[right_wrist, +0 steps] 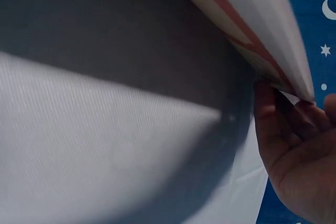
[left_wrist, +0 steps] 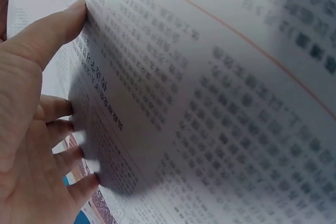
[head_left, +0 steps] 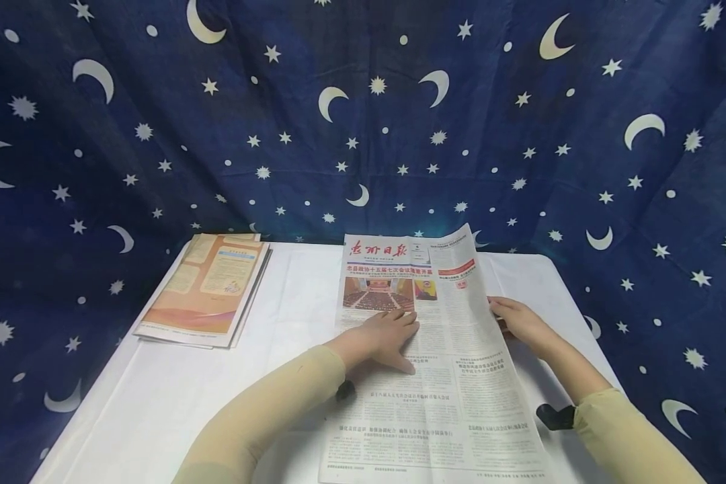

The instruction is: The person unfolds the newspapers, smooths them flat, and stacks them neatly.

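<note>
Partly, the newspaper (head_left: 411, 411) hides the right fingers (right_wrist: 265, 100) pinching its edge; left fingers (left_wrist: 84, 187) rest spread atop.

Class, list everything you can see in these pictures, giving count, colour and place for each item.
Newspaper: one, whitish with black print and red headings, in front of the person, right edge raised
Stack of folded papers: one (sheets uncountable), tan and orange on top, table's far left
Table: one, white-covered, beneath the papers
Curtain: one backdrop, dark blue with whitish moons, stars and dots, behind the table
Small black pieces: two, black, one by each cuff
Sleeves: two, pale yellowish, on the arms
Left hand: one, bare, resting on the newspaper
Right hand: one, bare, holding the newspaper's right edge
</note>
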### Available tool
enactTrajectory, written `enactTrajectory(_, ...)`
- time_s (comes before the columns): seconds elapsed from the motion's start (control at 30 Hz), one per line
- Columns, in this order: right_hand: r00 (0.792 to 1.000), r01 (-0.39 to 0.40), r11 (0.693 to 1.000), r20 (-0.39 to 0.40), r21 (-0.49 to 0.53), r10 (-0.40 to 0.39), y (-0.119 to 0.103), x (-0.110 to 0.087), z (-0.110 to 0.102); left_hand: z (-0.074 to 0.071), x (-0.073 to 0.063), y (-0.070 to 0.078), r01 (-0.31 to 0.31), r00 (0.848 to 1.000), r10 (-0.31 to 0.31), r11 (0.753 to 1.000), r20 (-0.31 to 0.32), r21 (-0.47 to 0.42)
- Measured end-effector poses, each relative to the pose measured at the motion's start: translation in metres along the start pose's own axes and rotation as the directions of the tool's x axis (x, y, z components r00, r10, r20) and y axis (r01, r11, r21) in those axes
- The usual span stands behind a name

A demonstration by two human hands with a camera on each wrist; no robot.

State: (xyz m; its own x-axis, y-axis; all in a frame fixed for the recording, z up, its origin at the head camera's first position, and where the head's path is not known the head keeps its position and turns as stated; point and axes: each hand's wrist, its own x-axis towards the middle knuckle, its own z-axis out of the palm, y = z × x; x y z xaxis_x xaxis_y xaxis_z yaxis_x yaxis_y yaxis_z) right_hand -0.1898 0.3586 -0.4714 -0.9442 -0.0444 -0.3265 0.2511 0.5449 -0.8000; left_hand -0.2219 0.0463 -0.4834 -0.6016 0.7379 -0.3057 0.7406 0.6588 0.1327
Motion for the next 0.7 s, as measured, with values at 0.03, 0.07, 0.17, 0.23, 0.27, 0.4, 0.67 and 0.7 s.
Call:
enactTrajectory(0.03, 1.000, 0.007, 1.000, 0.015, 0.016, -0.007, -0.001, 0.000, 0.001, 0.000, 0.001, 0.000, -0.010, 1.000, 0.010, 1.000, -0.001, -0.008)
enactTrajectory(0.07, 0.999, 0.012, 0.999, 0.030, 0.031, -0.013, -0.002, 0.000, 0.002, -0.001, 0.001, 0.001, -0.021, 1.000, 0.021, 1.000, 0.000, -0.019)
enactTrajectory(0.17, 0.998, 0.022, 0.998, 0.058, 0.062, -0.026, -0.006, 0.001, 0.007, 0.000, 0.005, 0.002, -0.063, 0.998, 0.062, 0.994, -0.013, -0.084)
enactTrajectory(0.23, 0.996, 0.040, 0.996, 0.077, 0.084, -0.047, -0.009, 0.000, 0.010, 0.000, 0.009, 0.004, -0.088, 0.996, 0.084, 0.979, -0.027, -0.185)
enactTrajectory(0.27, 0.995, 0.050, 0.994, 0.085, 0.097, -0.058, -0.010, 0.000, 0.012, -0.001, 0.011, 0.005, -0.099, 0.995, 0.092, 0.961, -0.039, -0.258)
enactTrajectory(0.4, 0.990, 0.079, 0.988, 0.104, 0.135, -0.094, -0.015, 0.001, 0.017, -0.007, 0.021, 0.008, -0.112, 0.994, 0.080, 0.808, -0.080, -0.578)
enactTrajectory(0.67, 0.994, 0.055, 0.990, 0.088, 0.129, -0.066, -0.019, 0.007, 0.023, -0.019, 0.031, 0.018, -0.062, 0.998, 0.015, 0.585, -0.066, -0.808)
enactTrajectory(0.7, 0.995, 0.050, 0.990, 0.084, 0.131, -0.061, -0.020, 0.007, 0.023, -0.019, 0.032, 0.019, -0.055, 0.998, 0.009, 0.573, -0.060, -0.818)
